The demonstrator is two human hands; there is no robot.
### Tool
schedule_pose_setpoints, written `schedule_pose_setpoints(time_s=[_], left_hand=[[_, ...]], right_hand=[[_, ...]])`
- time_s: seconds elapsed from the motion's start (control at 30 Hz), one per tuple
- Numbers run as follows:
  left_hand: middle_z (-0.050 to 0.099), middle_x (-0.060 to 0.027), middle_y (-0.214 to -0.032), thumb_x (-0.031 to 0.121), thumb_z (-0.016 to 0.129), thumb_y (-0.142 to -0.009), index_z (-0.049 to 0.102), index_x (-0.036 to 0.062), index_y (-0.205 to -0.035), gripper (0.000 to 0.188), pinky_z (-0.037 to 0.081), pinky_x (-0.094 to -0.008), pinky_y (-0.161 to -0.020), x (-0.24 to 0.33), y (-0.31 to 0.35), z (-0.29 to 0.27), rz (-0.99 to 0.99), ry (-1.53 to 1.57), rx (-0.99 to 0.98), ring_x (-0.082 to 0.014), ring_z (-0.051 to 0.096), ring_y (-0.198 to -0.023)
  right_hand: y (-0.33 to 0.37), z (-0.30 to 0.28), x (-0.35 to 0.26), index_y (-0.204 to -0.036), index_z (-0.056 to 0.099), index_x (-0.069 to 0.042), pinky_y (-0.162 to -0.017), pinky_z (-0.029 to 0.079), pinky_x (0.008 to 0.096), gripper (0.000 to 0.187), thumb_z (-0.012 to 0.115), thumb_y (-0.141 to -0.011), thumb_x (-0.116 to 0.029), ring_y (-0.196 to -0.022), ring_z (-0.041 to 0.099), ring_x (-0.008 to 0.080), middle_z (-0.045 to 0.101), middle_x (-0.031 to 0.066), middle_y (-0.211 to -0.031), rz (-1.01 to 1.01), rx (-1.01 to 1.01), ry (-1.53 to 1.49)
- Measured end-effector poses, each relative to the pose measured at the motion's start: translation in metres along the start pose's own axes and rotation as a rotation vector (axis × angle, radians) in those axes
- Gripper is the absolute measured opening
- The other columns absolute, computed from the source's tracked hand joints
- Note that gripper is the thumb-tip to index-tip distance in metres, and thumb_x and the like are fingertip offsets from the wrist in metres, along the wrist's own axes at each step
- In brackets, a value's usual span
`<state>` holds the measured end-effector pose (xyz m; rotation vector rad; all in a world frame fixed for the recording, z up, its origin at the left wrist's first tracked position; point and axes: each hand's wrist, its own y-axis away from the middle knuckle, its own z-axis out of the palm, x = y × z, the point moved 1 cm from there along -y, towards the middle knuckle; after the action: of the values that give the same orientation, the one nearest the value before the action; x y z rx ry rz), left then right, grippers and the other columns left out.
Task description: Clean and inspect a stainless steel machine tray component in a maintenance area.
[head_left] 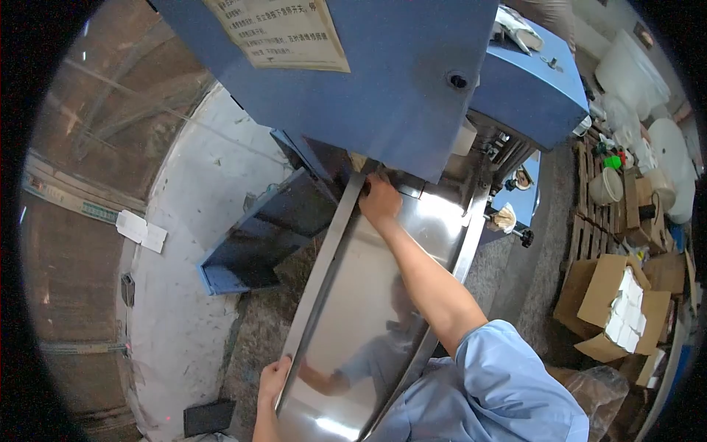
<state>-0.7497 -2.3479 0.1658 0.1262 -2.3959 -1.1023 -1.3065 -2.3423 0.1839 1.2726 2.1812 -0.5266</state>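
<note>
A long stainless-steel trough (361, 295) with raised side walls runs from in front of me to beneath the blue machine housing (375, 81). My left hand (274, 379) is closed on the trough's left rim near its close end, fingers curled at the edge. Reaching across the polished surface, my right hand (381, 200) is at the far left corner, just below the housing. Its fingers are bent and pressed together by the side wall; what they hold, if anything, is hidden. My right arm is mirrored in the steel.
Left of the trough, a blue metal panel (258, 236) juts out at an angle. A black knob (526, 238) protrudes on the machine's right. Farther right are a wooden pallet (589, 184), a white bucket (606, 186) and an open cardboard box (600, 295) holding white pieces.
</note>
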Motion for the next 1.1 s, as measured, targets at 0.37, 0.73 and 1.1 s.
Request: schedule_pose_setpoints(time_s=[0.37, 0.73, 1.1], left_hand=[[0.072, -0.0115, -0.083, 0.053, 0.064, -0.092, 0.072, -0.0046, -0.095, 0.058, 0.051, -0.0329, -0.079, -0.013, -0.008, 0.0, 0.015, 0.006, -0.029, -0.0156, 0.066, -0.085], [0.07, -0.0094, -0.078, 0.054, 0.063, -0.092, 0.072, -0.0046, -0.09, 0.059, 0.05, -0.0325, -0.075, 0.009, 0.008, 0.003, 0.038, 0.028, -0.006, -0.0142, 0.063, -0.08], [0.07, -0.0127, -0.081, 0.055, 0.064, -0.09, 0.071, -0.0056, -0.091, 0.061, 0.05, -0.034, -0.078, 0.004, 0.002, 0.002, 0.031, -0.028, 0.027, -0.0171, 0.064, -0.083]], right_hand=[[0.001, 0.005, 0.002, -0.109, 0.073, -0.017, -0.084, 0.057, 0.0468, 0.029, 0.06, -0.083, -0.017, -0.098, 0.069, 0.0348, 0.071, 0.0161, -0.105, 0.039, -0.073, -0.039], [-0.002, 0.003, 0.007, -0.108, 0.072, -0.016, -0.081, 0.058, 0.0469, 0.028, 0.06, -0.084, -0.022, -0.095, 0.07, 0.0345, 0.072, 0.0142, -0.103, -0.065, -0.018, -0.005], [0.002, 0.007, 0.01, -0.104, 0.073, -0.017, -0.075, 0.059, 0.0447, 0.025, 0.061, -0.082, -0.022, -0.092, 0.071, 0.0333, 0.071, 0.0133, -0.097, -0.098, 0.154, 0.034]])
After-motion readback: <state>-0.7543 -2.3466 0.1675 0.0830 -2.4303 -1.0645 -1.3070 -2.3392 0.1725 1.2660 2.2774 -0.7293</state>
